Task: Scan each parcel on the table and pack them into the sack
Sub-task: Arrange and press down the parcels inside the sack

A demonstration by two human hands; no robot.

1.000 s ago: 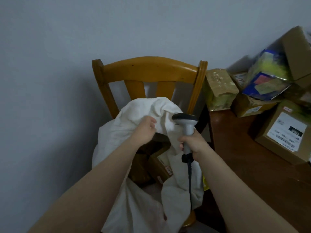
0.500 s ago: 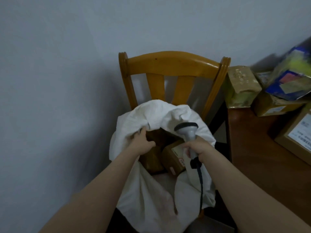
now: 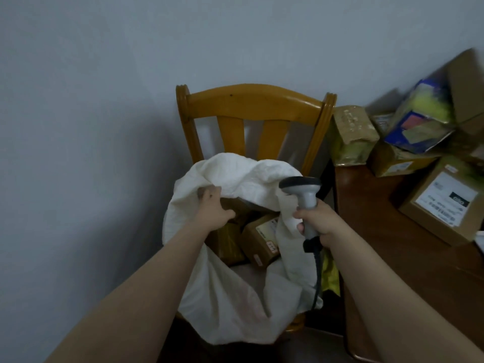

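Your sack [image 3: 235, 297] looks like white woven cloth, matt and crumpled. The scanner [image 3: 301, 191] you carry is smooth grey plastic with a darker head. The chair [image 3: 251, 100] is glossy varnished wood. Your counter [image 3: 392, 258] is darker wood with a dull sheen. The box [image 3: 442, 208] on it is matt brown cardboard with a white paper label.

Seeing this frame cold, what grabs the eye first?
The white sack slumped open on the wooden chair at centre draws the eye first, with brown parcels showing inside. The left hand holds its rim, while the right hand grips a grey barcode scanner by the sack's mouth. To the right, cardboard boxes are heaped on the dark table.
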